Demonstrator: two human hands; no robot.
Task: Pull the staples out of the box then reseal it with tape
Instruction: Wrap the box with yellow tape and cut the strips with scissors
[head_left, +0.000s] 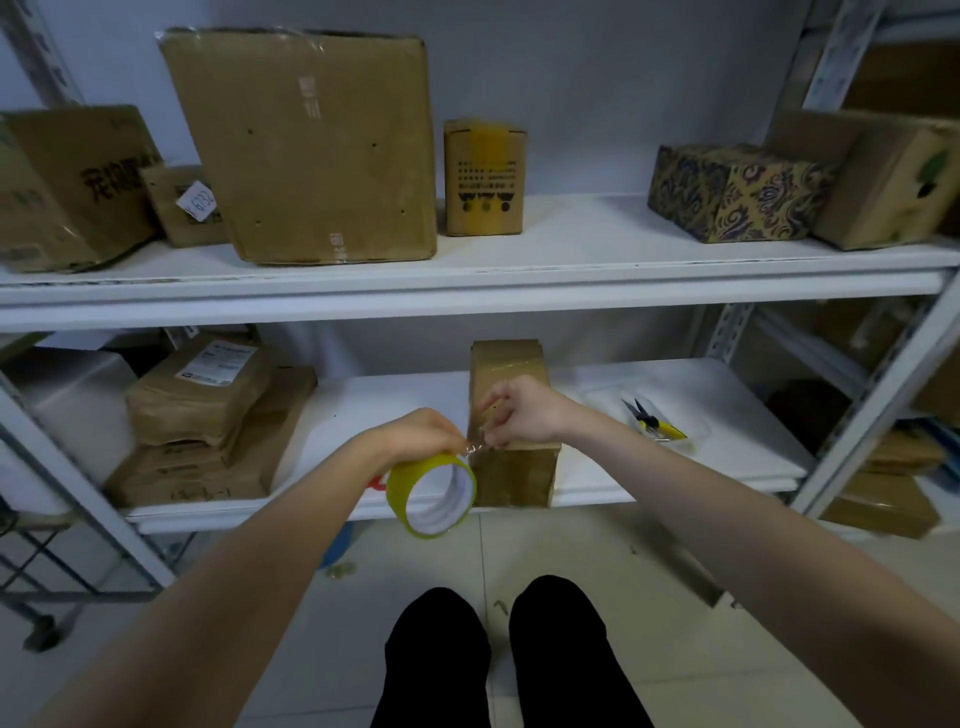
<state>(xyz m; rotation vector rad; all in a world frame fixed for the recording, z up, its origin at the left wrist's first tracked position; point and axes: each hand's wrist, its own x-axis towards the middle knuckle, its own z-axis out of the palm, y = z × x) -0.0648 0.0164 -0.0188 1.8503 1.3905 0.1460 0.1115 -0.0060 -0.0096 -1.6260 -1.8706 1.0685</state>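
On the lower shelf (675, 467), close to its front edge, the box (519, 475) stands closed. The left hand (421, 434) holds the tape roll (400, 493) just beside it, and the right hand's (524, 410) grip pinches the free tape end at the box's near top edge. The staples are probably out, as the pliers (652, 421) lie aside. Sealing looks barely begun. The upper shelf (519, 291) sits low overhead, but there is open shelf on either side of the box.
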